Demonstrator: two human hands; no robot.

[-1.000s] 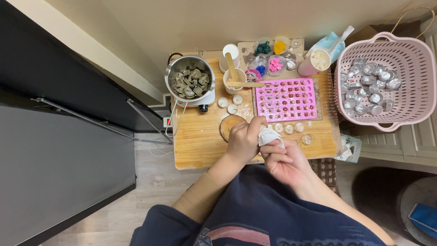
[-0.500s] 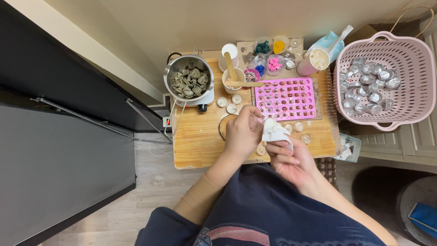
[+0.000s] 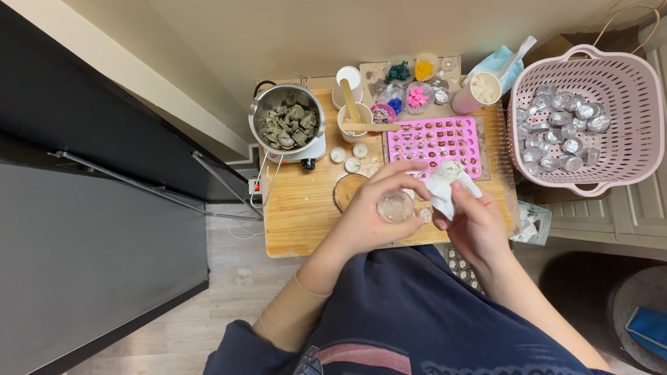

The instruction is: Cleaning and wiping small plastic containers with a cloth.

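Directly below the pink mould tray [image 3: 435, 141], the left hand [image 3: 368, 219] grips a small clear glass cup [image 3: 396, 206], and the right hand [image 3: 472, 219] is closed around a crumpled white tissue [image 3: 445, 184] just beside the cup. Left of the tray, a steel pot [image 3: 287, 125] of grey chunks sits on the wooden surface [image 3: 299, 208]. Right of the tray stands a pink basket [image 3: 618, 160] of foil cups.

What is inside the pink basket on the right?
The pink basket holds a heap of small silver foil cups. Whatever lies beneath the heap is covered.
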